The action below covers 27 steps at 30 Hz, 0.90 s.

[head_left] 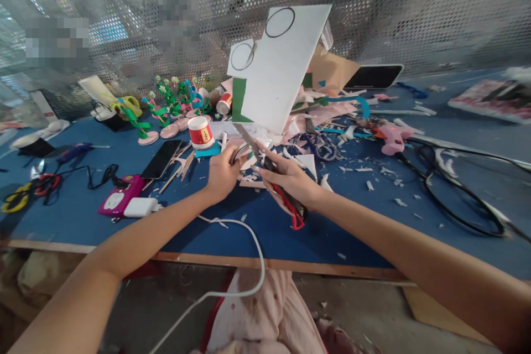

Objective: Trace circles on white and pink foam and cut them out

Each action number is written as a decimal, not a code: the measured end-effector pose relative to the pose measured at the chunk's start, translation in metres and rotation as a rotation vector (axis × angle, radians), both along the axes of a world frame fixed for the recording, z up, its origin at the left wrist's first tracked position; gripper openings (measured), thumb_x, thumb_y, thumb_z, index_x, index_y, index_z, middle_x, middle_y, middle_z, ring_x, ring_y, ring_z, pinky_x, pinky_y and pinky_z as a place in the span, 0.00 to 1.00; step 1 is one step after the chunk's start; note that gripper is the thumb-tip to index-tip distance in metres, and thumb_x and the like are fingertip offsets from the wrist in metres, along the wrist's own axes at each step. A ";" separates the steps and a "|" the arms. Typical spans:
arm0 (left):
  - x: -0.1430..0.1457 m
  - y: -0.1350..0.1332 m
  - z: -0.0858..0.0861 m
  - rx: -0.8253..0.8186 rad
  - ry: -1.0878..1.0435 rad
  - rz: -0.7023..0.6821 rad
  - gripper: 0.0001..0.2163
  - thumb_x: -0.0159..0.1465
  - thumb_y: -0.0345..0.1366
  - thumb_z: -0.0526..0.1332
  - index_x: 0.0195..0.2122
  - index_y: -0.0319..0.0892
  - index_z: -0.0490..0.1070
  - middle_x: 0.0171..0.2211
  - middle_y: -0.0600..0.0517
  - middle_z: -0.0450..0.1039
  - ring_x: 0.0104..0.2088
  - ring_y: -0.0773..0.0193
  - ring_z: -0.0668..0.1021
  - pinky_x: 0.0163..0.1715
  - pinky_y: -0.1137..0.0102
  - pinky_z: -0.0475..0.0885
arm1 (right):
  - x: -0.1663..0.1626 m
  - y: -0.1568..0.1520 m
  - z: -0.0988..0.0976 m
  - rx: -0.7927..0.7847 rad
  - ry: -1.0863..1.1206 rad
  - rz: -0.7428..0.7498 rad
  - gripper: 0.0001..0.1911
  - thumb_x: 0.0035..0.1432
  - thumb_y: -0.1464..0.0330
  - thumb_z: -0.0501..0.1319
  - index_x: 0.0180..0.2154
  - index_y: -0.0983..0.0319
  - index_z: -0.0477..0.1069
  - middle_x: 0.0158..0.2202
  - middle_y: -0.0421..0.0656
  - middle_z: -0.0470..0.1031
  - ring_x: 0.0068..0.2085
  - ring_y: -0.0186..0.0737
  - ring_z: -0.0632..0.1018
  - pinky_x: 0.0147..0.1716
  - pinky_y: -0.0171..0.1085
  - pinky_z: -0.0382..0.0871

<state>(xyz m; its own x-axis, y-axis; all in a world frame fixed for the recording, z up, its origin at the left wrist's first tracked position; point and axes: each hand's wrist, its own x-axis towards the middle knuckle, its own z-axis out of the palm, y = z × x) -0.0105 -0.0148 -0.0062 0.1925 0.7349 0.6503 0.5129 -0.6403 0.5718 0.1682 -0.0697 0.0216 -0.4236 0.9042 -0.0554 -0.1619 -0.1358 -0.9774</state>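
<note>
My right hand point(292, 177) grips scissors point(286, 202) with red and black handles. Their metal blades point up and away, over the left fingertips' side. My left hand point(224, 174) is closed in a pinch just left of the blades. Between its fingers is a small pale piece of card point(239, 150) with a dark curved line, mostly hidden by the fingers. White offcuts lie beneath both hands. Behind them stands a white card point(280, 72) with a black circle drawn on it, beside a smaller circled card point(236, 70).
At left are a black phone point(162, 159), a magenta power strip point(122, 197), pliers point(39, 171) and several green paper plants point(164, 105). A red-and-white paper cup point(201, 134) stands behind my left hand. A pink glue gun point(393, 137) with a black cable lies right. Scraps litter the blue table point(332, 238).
</note>
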 end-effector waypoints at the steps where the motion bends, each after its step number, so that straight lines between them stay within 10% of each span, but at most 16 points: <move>1: 0.000 0.001 0.000 -0.003 -0.009 0.014 0.17 0.64 0.47 0.59 0.24 0.43 0.61 0.16 0.60 0.51 0.18 0.71 0.58 0.20 0.73 0.53 | -0.001 0.000 -0.001 0.001 -0.004 0.011 0.44 0.61 0.68 0.60 0.72 0.57 0.41 0.15 0.29 0.64 0.10 0.31 0.66 0.07 0.29 0.63; 15: -0.002 0.008 -0.002 -0.078 -0.129 0.004 0.10 0.63 0.43 0.62 0.32 0.42 0.69 0.20 0.59 0.60 0.21 0.69 0.66 0.25 0.73 0.66 | 0.001 0.000 0.004 0.003 0.008 -0.048 0.44 0.61 0.69 0.59 0.72 0.59 0.38 0.14 0.29 0.62 0.10 0.30 0.64 0.06 0.29 0.63; 27: -0.004 0.002 0.001 0.002 -0.003 -0.007 0.09 0.63 0.37 0.59 0.26 0.42 0.64 0.17 0.60 0.52 0.19 0.72 0.58 0.21 0.74 0.55 | 0.001 -0.001 0.006 0.000 -0.022 -0.016 0.42 0.62 0.71 0.58 0.72 0.59 0.40 0.15 0.30 0.65 0.10 0.30 0.66 0.07 0.28 0.64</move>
<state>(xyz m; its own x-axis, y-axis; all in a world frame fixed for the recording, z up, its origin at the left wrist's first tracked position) -0.0149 -0.0133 -0.0048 0.1958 0.7319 0.6527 0.5065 -0.6454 0.5718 0.1696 -0.0709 0.0272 -0.4079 0.9108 -0.0642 -0.1426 -0.1330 -0.9808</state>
